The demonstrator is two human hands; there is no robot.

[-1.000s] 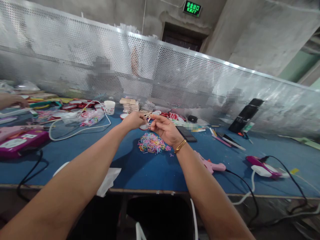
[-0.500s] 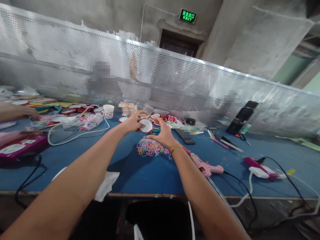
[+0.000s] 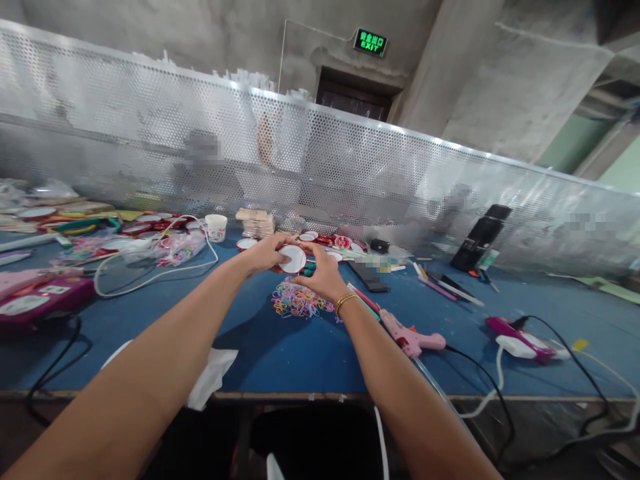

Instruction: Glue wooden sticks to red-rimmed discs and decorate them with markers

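Observation:
A white disc with a red rim (image 3: 294,260) is held up over the far middle of the blue table, its white face toward me. My left hand (image 3: 273,254) grips its left side, thumb on the face. Around the right edge curl the fingers of my right hand (image 3: 320,270), closed on the disc, with the thumb low and a gold bracelet at the wrist. Just below lies a loose pile of colourful small rubber-band-like loops (image 3: 300,301). Partly hidden behind my hands is a dark green-handled tool (image 3: 309,269).
A pink glue gun (image 3: 413,339) lies right of my forearm, its cord trailing right. Further right is a purple device (image 3: 525,338). Red-rimmed discs (image 3: 343,243), wooden pieces (image 3: 255,222) and a paper cup (image 3: 216,228) stand along the perforated metal screen (image 3: 350,173). White paper (image 3: 214,377) overhangs the front edge.
My right hand has closed in on the disc's right edge, its fingers nearer the rim. Another person's hand at the far left has left the view. The camera view has shifted slightly.

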